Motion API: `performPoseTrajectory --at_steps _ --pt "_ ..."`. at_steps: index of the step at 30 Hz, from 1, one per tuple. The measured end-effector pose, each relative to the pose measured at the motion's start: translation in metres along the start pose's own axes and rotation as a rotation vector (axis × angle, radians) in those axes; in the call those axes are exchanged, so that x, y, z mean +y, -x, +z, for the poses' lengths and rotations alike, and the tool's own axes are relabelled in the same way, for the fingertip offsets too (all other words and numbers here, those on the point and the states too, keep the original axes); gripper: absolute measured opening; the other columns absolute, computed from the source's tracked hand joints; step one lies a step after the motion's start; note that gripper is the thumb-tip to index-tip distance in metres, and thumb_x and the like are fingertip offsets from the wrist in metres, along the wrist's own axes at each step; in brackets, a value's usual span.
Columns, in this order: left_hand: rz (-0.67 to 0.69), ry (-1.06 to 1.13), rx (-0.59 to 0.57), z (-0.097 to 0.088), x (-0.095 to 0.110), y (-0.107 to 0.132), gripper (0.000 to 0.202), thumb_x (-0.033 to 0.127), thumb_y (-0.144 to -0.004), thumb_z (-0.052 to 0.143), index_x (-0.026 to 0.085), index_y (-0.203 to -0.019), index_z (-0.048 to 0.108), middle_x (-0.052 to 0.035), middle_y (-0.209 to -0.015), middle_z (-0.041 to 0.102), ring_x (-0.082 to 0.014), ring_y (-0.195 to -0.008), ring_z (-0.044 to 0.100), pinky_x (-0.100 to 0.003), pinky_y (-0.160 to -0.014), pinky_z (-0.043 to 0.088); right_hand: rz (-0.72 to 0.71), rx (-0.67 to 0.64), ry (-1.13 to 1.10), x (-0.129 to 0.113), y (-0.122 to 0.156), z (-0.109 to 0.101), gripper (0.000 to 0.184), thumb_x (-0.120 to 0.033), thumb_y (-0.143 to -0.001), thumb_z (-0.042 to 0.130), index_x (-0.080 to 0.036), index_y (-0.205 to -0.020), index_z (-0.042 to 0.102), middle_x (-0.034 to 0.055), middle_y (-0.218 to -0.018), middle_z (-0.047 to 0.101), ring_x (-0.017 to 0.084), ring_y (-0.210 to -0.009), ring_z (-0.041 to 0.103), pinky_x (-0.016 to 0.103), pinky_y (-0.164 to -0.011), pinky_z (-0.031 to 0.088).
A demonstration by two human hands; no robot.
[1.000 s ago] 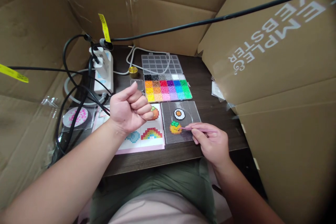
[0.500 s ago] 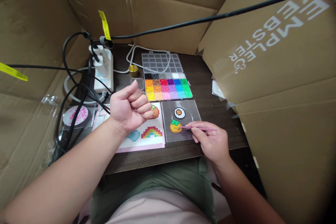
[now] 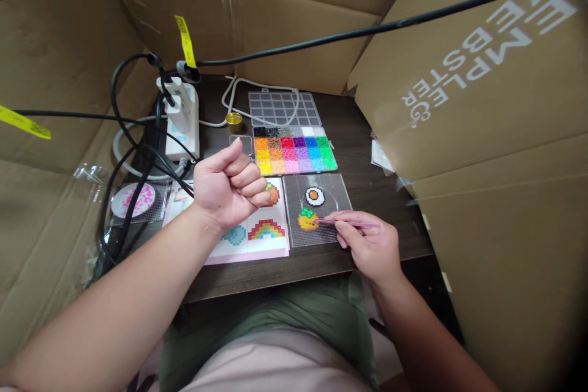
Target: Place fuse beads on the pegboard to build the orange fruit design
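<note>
Little has shifted: your tweezers' tip stays at the orange bead figure (image 3: 307,220). Clear pegboard (image 3: 337,193) lies on the counter (image 3: 362,153). Left hand (image 3: 227,187) fisted, raised. Right hand (image 3: 370,245) pinches pink tweezers (image 3: 342,222).

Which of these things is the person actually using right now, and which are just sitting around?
In use: right hand, pink tweezers, orange bead figure, clear pegboard, bead box, pattern sheet.
Lying about: power strip, gold tin, round pink pegboard.

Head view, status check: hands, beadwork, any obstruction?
Left hand fisted above pattern sheet. Right hand holds tweezers, tip at orange bead figure on pegboard. Nothing in the way.
</note>
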State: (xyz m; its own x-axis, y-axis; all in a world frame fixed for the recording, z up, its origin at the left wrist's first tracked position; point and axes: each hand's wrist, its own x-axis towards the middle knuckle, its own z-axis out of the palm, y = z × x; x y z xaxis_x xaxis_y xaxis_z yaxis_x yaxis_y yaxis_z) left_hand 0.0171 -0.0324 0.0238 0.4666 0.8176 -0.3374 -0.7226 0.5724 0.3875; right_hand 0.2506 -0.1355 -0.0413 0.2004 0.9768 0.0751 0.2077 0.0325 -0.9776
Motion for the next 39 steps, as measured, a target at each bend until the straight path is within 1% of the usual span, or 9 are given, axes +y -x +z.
performPoseTrajectory --at_steps 6,10,14,18,24,30,33,37,39 --pt "0.000 -0.001 -0.001 0.000 0.000 0.000 0.057 0.040 -0.096 0.039 0.020 -0.051 0.010 0.0055 -0.050 0.004 -0.0089 -0.037 0.018 -0.025 -0.038 0.025 0.034 0.013 0.010 -0.004 0.000 0.001 0.012 -0.026 -0.081 0.069 -0.016 -0.084 0.076 0.0095 -0.083 0.076 0.009 -0.044 0.050 0.025 -0.042 0.042" --pt "-0.012 0.027 0.044 -0.002 0.001 0.000 0.058 0.043 -0.094 0.043 0.020 -0.051 0.011 0.0057 -0.049 0.006 -0.0090 -0.037 0.020 -0.025 -0.039 0.025 0.023 0.016 0.022 -0.005 0.000 0.002 0.012 -0.026 -0.081 0.069 -0.016 -0.082 0.077 0.0095 -0.083 0.076 0.009 -0.044 0.050 0.025 -0.041 0.042" --pt "-0.018 0.021 0.043 -0.003 0.001 -0.001 0.058 0.043 -0.094 0.045 0.019 -0.052 0.012 0.0056 -0.049 0.007 -0.0087 -0.037 0.022 -0.025 -0.040 0.026 -0.001 0.014 0.021 -0.005 0.000 0.002 0.012 -0.025 -0.081 0.069 -0.017 -0.082 0.077 0.0088 -0.083 0.076 0.008 -0.044 0.050 0.025 -0.042 0.042" --pt "-0.018 0.014 0.042 -0.004 0.001 -0.001 0.058 0.045 -0.094 0.043 0.020 -0.052 0.012 0.0054 -0.049 0.008 -0.0089 -0.036 0.023 -0.025 -0.040 0.026 0.006 0.017 0.017 -0.005 0.000 0.002 0.011 -0.025 -0.080 0.069 -0.018 -0.082 0.077 0.0087 -0.083 0.076 0.008 -0.044 0.050 0.025 -0.042 0.043" --pt "-0.009 -0.025 -0.006 -0.005 0.001 -0.001 0.058 0.044 -0.095 0.041 0.019 -0.050 0.014 0.0044 -0.046 0.010 -0.0087 -0.037 0.021 -0.026 -0.039 0.027 0.014 0.031 0.016 -0.004 0.001 0.002 0.010 -0.024 -0.080 0.070 -0.017 -0.082 0.077 0.0089 -0.082 0.077 0.009 -0.044 0.051 0.025 -0.041 0.043" --pt "-0.014 0.011 -0.018 -0.004 0.001 -0.001 0.058 0.044 -0.095 0.041 0.020 -0.052 0.011 0.0051 -0.049 0.007 -0.0080 -0.037 0.018 -0.025 -0.040 0.025 -0.004 0.041 0.007 -0.005 0.002 0.001 0.009 -0.022 -0.080 0.070 -0.018 -0.083 0.077 0.0076 -0.080 0.076 0.009 -0.044 0.051 0.025 -0.042 0.043" --pt "-0.013 0.005 -0.050 -0.004 0.001 -0.001 0.057 0.042 -0.095 0.038 0.020 -0.052 0.010 0.0050 -0.050 0.006 -0.0078 -0.038 0.016 -0.025 -0.040 0.025 -0.019 0.038 -0.009 -0.003 0.002 0.000 0.009 -0.021 -0.081 0.069 -0.017 -0.084 0.077 0.0075 -0.080 0.076 0.009 -0.044 0.051 0.026 -0.043 0.043" --pt "-0.005 -0.007 -0.104 -0.005 0.002 -0.001 0.055 0.039 -0.096 0.036 0.020 -0.051 0.010 0.0050 -0.050 0.005 -0.0082 -0.039 0.013 -0.025 -0.039 0.026 -0.063 0.039 -0.068 0.006 0.003 -0.003 0.009 -0.021 -0.083 0.069 -0.019 -0.087 0.077 0.0061 -0.076 0.075 0.008 -0.045 0.051 0.025 -0.044 0.042" --pt "-0.001 -0.012 -0.131 -0.006 0.002 -0.001 0.054 0.037 -0.095 0.036 0.020 -0.051 0.011 0.0049 -0.050 0.005 -0.0086 -0.039 0.012 -0.026 -0.039 0.026 -0.083 0.054 -0.112 0.008 0.004 -0.004 0.010 -0.020 -0.083 0.070 -0.019 -0.089 0.077 0.0067 -0.079 0.075 0.008 -0.045 0.052 0.025 -0.044 0.041"
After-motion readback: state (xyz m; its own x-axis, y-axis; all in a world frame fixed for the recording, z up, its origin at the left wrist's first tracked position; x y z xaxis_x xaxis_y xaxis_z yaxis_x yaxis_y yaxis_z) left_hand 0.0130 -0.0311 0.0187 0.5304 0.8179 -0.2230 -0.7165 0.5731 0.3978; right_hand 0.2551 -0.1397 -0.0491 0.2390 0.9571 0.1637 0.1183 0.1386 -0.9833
